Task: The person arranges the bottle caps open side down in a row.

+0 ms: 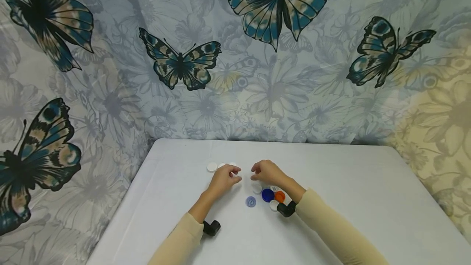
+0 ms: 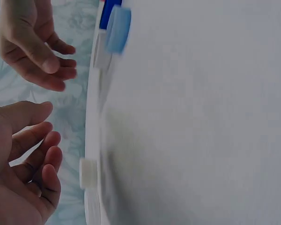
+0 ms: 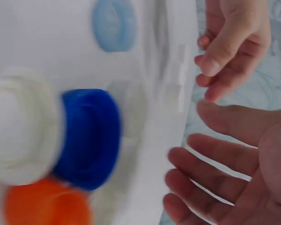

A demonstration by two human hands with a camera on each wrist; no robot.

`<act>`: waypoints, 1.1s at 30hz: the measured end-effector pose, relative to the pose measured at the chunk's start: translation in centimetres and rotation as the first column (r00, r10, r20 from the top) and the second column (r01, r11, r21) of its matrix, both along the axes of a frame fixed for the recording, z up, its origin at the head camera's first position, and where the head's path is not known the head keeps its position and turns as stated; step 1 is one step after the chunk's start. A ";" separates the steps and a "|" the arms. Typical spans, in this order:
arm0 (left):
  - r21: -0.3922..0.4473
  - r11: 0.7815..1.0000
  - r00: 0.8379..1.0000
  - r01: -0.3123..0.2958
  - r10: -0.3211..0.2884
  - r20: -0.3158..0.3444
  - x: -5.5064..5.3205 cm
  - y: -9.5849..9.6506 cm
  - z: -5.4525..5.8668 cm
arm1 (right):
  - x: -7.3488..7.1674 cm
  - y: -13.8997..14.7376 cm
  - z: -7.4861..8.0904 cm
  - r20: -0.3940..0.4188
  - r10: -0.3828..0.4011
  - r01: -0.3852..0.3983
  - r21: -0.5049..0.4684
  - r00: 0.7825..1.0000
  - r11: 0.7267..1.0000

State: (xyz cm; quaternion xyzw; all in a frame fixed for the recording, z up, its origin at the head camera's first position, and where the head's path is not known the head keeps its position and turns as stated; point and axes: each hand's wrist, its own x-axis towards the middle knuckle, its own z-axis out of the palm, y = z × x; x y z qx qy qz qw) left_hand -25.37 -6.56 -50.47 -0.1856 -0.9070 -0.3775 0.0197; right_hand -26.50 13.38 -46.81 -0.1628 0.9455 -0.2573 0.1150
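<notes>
My left hand [image 1: 223, 179] hovers over the middle of the table with fingers loosely bent and nothing in them. Facing it, my right hand [image 1: 270, 173] is held above a group of bottle caps, its fingers relaxed and holding nothing. Below the right hand lie a dark blue cap [image 1: 268, 195], an orange cap [image 1: 280, 196] and a white cap [image 1: 274, 205]. A light blue cap [image 1: 251, 201] sits a little to their left. Beyond the left hand is a white cap [image 1: 211, 167], with more white ones partly hidden behind that hand.
All the caps lie on a white table [image 1: 165, 183]. Behind it hangs a floral cloth [image 1: 235, 109] printed with butterflies. Each wrist carries a black camera, the left one [image 1: 211, 228] close over the tabletop.
</notes>
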 end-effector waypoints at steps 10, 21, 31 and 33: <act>0.007 0.997 0.989 0.079 -0.079 0.128 1.6 2.6 -1.1 | 4.0 0.8 -1.5 -0.104 -0.011 0.013 0.016 0.994 1.000; -0.049 0.995 0.981 0.083 -0.072 0.181 2.3 4.4 -1.5 | 4.9 0.4 -2.6 -0.182 -0.043 0.054 0.057 0.982 0.997; -0.064 0.995 0.981 0.076 -0.063 0.185 2.5 4.5 -1.3 | 5.4 0.3 -2.7 -0.201 -0.042 0.052 0.046 0.979 0.998; -0.058 0.996 0.980 0.073 -0.061 0.188 2.4 4.5 -1.3 | 5.4 0.3 -2.7 -0.210 -0.041 0.051 0.045 0.977 0.998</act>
